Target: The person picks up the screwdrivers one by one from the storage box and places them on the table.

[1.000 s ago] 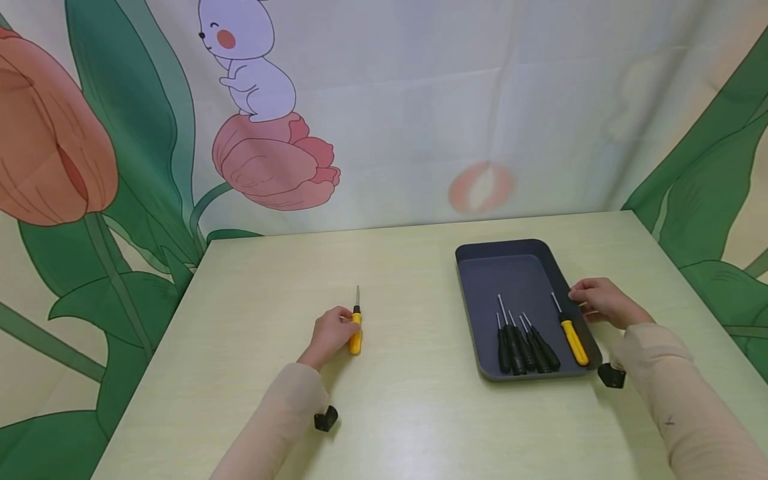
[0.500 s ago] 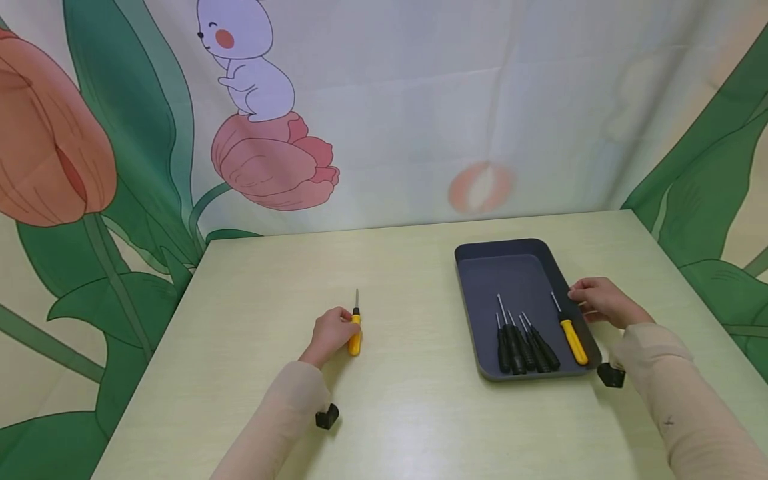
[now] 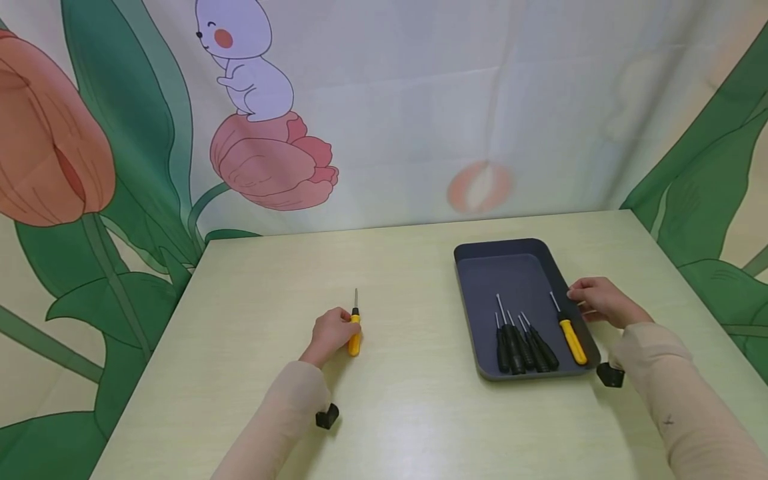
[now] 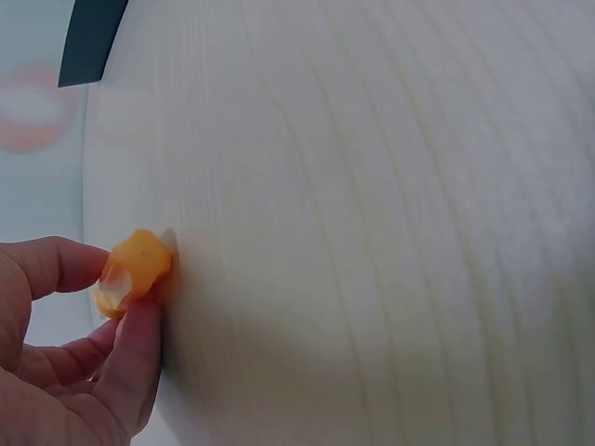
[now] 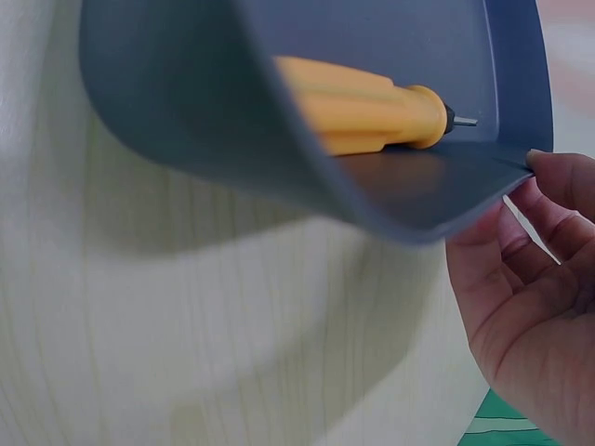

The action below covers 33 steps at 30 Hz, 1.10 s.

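Between thumb and fingers my left hand point(image 3: 332, 331) pinches a screwdriver point(image 3: 355, 341) by its yellow handle. The metal shaft points toward the far edge of the table. Seen end-on in the left wrist view, the yellow handle point(image 4: 141, 265) is close to the tabletop. My right hand point(image 3: 606, 300) grips the right rim of a dark grey tray point(image 3: 510, 270), thumb on top and fingers below in the right wrist view. Inside the tray, a second yellow screwdriver point(image 3: 573, 341) lies along the right side. Several black-handled screwdrivers point(image 3: 517, 350) are grouped at its near end.
The pale wooden table point(image 3: 408, 413) carries the tray on its right half. Behind it hangs a printed curtain point(image 3: 390, 133) with flowers and a white animal, reaching the table's back edge. A small black device point(image 3: 327, 417) sits at the left wrist.
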### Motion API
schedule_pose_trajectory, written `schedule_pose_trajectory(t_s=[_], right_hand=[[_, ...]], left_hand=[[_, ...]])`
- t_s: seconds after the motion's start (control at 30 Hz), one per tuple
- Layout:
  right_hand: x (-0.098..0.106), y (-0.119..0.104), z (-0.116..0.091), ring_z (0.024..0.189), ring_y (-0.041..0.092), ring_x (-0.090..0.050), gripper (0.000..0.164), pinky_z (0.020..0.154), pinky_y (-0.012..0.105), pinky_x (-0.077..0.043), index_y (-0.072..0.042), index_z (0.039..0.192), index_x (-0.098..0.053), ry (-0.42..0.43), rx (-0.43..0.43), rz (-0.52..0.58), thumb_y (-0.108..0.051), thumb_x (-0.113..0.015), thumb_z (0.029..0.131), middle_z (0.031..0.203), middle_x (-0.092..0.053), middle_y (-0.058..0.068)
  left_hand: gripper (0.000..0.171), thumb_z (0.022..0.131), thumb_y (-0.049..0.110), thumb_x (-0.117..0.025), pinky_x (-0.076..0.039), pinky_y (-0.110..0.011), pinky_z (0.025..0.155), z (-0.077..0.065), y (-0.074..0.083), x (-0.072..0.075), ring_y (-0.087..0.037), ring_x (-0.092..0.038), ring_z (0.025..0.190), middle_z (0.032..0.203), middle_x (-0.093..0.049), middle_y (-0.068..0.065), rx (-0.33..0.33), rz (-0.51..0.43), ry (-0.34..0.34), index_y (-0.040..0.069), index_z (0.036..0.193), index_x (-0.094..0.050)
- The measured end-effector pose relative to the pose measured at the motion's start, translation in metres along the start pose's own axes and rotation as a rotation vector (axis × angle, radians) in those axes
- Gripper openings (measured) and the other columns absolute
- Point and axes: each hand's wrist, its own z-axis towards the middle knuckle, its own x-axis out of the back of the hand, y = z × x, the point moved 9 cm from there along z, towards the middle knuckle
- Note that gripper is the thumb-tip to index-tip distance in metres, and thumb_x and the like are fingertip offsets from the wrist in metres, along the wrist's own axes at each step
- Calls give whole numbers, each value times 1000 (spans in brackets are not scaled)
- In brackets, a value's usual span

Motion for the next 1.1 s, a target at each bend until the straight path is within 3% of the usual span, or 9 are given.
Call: schedule_pose_trajectory(t_s=[0.5,0.7,0.8,0.93,1.1], right_hand=[[1,0,1,73,14,-53,27,66,28,-48,5,106,-42,-3,8,8,-18,-40,92,85,-52,3],[1,0,1,73,13,-53,26,66,28,-48,5,106,-42,-1,6,11,-17,-40,92,84,-52,2],[1,-1,1,74,14,-53,27,66,28,-48,5,106,-42,0,4,9,-17,-40,92,85,-52,3],[1,0,1,74,14,-53,27,67,28,-48,5,107,-42,0,-1,7,-17,-40,92,86,-53,3],[0,1,2,74,14,-53,27,66,28,-48,5,107,-42,-1,-10,10,-17,-40,92,86,-53,3]], left_hand=[[30,79,21,-57,-38,-18,50,-6,4,0,-16,-50,64,94,-57,-13,6,54,-32,0,101,-52],[33,80,24,-58,-36,-19,49,-7,3,1,-15,-47,56,89,-55,-10,45,76,-58,1,103,-51],[35,81,26,-57,-38,-21,55,-6,5,6,-17,-50,64,93,-57,-11,44,89,-40,3,107,-51],[38,81,28,-57,-42,-27,67,-5,12,15,-20,-53,81,102,-59,-10,-10,79,32,5,111,-51],[39,81,28,-55,-43,-31,71,-5,21,22,-22,-54,83,102,-58,-10,-53,64,89,6,113,-51]])
